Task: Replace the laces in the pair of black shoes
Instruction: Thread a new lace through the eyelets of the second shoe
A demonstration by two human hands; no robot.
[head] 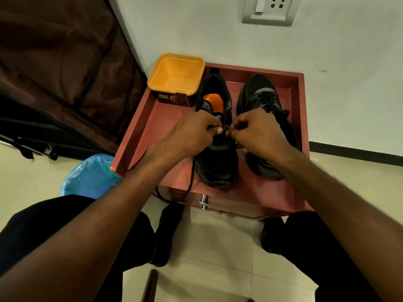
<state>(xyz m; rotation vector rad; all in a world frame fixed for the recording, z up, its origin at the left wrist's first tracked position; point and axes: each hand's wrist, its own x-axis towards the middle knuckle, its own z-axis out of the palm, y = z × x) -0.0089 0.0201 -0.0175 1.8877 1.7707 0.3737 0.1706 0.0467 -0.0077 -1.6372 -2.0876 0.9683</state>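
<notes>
From the head view, both black sport shoes stand on the red wooden cabinet top. The left hand and right hand meet over the left black shoe, each apparently pinching the black lace at an eyelet to thread it; the slack hangs over the front edge. The right black shoe is already laced.

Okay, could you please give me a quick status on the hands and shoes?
Left hand and right hand pinching thin black lace over near black shoe. Other black shoe laced. Nothing obstructing.
</notes>
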